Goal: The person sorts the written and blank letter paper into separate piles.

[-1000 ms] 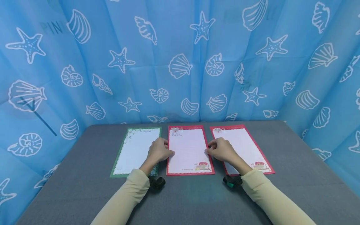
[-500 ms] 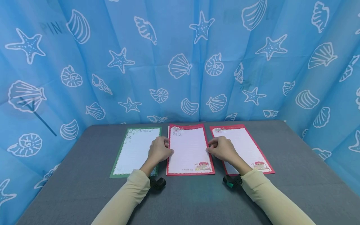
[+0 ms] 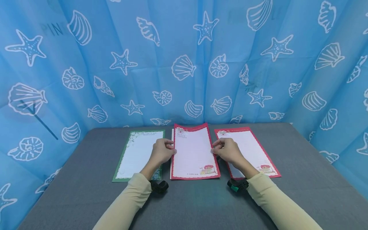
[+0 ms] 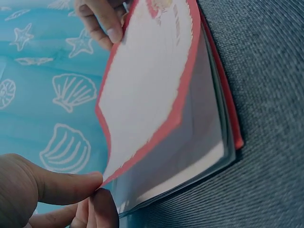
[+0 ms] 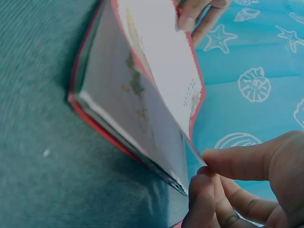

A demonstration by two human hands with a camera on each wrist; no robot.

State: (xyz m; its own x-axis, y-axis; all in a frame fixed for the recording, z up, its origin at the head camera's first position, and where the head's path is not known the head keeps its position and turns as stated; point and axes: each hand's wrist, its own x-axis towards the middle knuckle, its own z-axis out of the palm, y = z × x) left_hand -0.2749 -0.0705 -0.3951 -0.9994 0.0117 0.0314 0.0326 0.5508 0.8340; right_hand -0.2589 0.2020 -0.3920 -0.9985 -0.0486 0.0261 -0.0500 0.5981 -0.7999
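In the head view, a red-bordered letter sheet [image 3: 192, 153] is raised at the middle of the table, its far part curving up. My left hand [image 3: 162, 150] pinches its left edge between thumb and fingers. At the right edge, my right hand [image 3: 227, 150] pinches it the same way. The left wrist view shows a stack of paper [image 4: 209, 137] under the raised sheet, with a red-edged layer at the bottom. In the right wrist view, the thumb and fingers of the right hand [image 5: 251, 185] grip the sheet's thin edge above that stack.
A green-bordered sheet [image 3: 138, 159] lies flat left of the middle, partly behind the left hand and wrist. Another red-bordered sheet [image 3: 247, 150] lies to the right, partly covered by the right hand. Behind the grey table [image 3: 198, 207] hangs a blue shell-patterned curtain [image 3: 161, 70].
The middle sheet's far end has risen off the stack and bowed, baring a white strip of paper along its left side. Both hands have risen slightly with it.
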